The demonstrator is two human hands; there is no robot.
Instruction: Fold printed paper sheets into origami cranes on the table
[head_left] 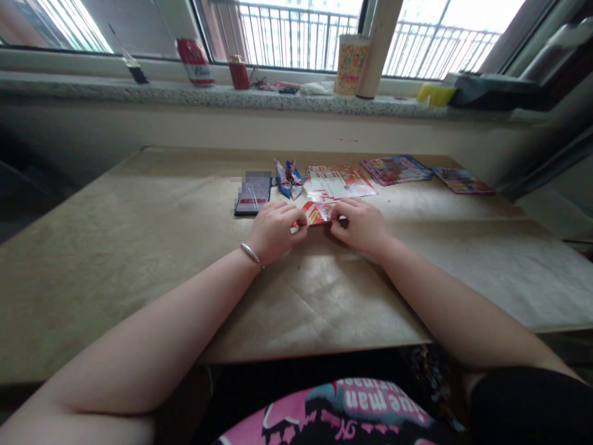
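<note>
Between my two hands lies a red and white printed paper (pixel 317 212) on the table, its near edge toward me. My left hand (pixel 278 230) is closed at its left end, with a silver bangle on the wrist. Pinching the right end is my right hand (pixel 360 224). The fingers partly hide both ends of the paper. Just beyond it, several red and white printed sheets (pixel 340 183) overlap in a loose pile. A folded blue and pink paper piece (pixel 290 178) with raised points stands left of that pile. Beside my left hand is a dark phone (pixel 254 193).
Colourful printed sheets (pixel 397 169) and another flat stack (pixel 462 180) lie at the table's back right. On the stone windowsill (pixel 162 94) are a red can (pixel 195 62), a red bottle (pixel 239 73), a patterned paper cup (pixel 351 63) and a yellow item (pixel 435 94).
</note>
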